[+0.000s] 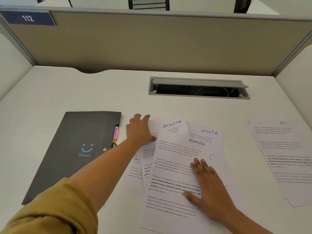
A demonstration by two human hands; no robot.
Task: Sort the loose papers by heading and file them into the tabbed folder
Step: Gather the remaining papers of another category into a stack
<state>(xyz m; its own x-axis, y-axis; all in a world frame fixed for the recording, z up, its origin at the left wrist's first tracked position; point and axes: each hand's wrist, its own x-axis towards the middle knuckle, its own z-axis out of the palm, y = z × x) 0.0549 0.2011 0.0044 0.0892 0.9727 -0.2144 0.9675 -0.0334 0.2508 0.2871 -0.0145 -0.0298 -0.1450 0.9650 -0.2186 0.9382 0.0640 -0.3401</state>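
A fanned pile of loose papers (175, 168) lies in the middle of the white desk. The top sheet is headed ADMIN (196, 142); two sheets under it are headed SPORTS (171, 124). My left hand (139, 130) rests on the pile's upper left corner, thumb pinching a sheet's edge. My right hand (208, 184) lies flat, fingers spread, on the ADMIN sheet. A closed dark grey tabbed folder (72, 149) lies to the left, with a pink FINANCE tab (115, 132) at its right edge. A separate stack headed HR (283, 157) lies at the right.
A grey cable slot (199, 88) with a raised lid is set into the desk behind the papers. A beige partition (152, 43) with a 112 sign closes the back. White side panels stand left and right.
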